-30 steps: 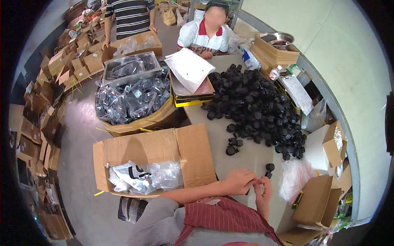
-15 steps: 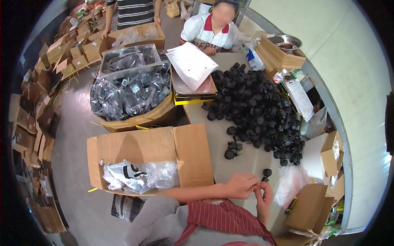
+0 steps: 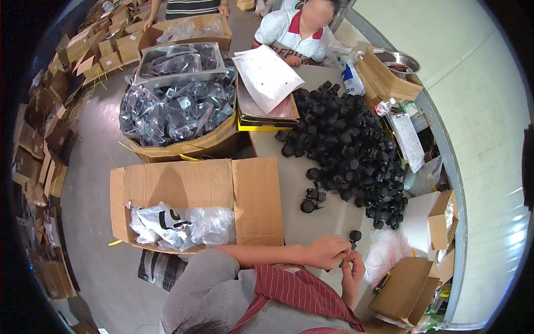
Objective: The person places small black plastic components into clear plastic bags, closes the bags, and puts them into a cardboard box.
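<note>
Near the front edge of the table, my left hand (image 3: 328, 250) and my right hand (image 3: 352, 273) meet at the fingertips. Both are closed in a pinch. A small dark bit shows between them, too small and too covered by fingers to name. Just beyond the fingers lies a small black round-headed plastic part (image 3: 355, 236). Farther off, a couple of like black parts (image 3: 309, 204) lie apart from a big pile of black plastic parts (image 3: 356, 150), which spreads over the table's far and right side.
Left of the table stands an open carton (image 3: 258, 206) with clear plastic bags. Behind it, a large box (image 3: 189, 146) holds bagged dark parts under a metal tray (image 3: 150, 78). A co-worker (image 3: 295, 36) sits across. Clear plastic (image 3: 384, 250) and a carton (image 3: 397, 295) are at right.
The whole view has shifted a little. My hands stay together at the fingertips, and a small dark bit now shows between them.
</note>
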A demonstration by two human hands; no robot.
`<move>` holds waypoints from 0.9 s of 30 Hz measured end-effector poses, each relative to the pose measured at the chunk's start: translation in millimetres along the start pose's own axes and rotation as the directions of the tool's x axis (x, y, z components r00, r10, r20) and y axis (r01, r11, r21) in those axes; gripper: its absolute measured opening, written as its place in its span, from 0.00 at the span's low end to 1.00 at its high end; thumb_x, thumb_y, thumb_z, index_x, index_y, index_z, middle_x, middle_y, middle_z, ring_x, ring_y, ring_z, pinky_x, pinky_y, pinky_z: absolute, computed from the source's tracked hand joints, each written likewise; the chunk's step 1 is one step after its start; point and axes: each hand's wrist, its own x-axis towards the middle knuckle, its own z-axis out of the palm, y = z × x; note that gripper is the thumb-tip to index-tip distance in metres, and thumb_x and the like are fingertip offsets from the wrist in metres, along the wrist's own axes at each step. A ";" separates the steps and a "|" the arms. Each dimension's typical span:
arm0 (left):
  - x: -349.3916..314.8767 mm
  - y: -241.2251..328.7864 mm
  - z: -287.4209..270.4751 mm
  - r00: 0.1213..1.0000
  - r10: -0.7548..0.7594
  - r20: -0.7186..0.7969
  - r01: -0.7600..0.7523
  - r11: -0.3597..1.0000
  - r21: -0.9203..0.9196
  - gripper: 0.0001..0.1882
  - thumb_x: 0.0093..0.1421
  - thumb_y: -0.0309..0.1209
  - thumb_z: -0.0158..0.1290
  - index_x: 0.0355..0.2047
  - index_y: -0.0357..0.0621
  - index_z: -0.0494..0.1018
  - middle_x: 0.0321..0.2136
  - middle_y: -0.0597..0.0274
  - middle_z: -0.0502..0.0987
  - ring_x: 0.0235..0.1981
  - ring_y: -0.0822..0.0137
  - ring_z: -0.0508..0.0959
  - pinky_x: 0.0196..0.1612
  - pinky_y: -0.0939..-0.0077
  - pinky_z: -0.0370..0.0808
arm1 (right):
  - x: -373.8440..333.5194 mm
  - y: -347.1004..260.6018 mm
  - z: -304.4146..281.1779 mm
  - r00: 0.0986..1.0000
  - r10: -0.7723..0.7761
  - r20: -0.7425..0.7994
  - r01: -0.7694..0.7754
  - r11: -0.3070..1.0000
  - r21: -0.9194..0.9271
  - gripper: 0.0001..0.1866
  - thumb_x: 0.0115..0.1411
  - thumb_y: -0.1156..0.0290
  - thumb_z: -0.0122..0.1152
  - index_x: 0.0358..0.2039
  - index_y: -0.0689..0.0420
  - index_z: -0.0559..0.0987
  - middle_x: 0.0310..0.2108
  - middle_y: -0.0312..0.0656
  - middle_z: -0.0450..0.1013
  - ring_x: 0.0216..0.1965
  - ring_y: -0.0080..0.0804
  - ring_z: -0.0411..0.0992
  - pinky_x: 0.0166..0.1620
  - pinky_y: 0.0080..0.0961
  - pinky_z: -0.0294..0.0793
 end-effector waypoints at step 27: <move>5.3 -16.4 -35.8 0.963 -0.136 -0.231 0.159 0.984 0.082 0.04 0.56 0.28 0.57 0.31 0.45 0.75 0.24 0.57 0.75 0.25 0.58 0.76 0.28 0.64 0.71 | -13.5 -12.7 -2.8 0.999 -0.025 0.043 0.033 0.976 -0.214 0.05 0.47 0.80 0.56 0.26 0.61 0.71 0.27 0.46 0.69 0.40 0.47 0.70 0.50 0.39 0.71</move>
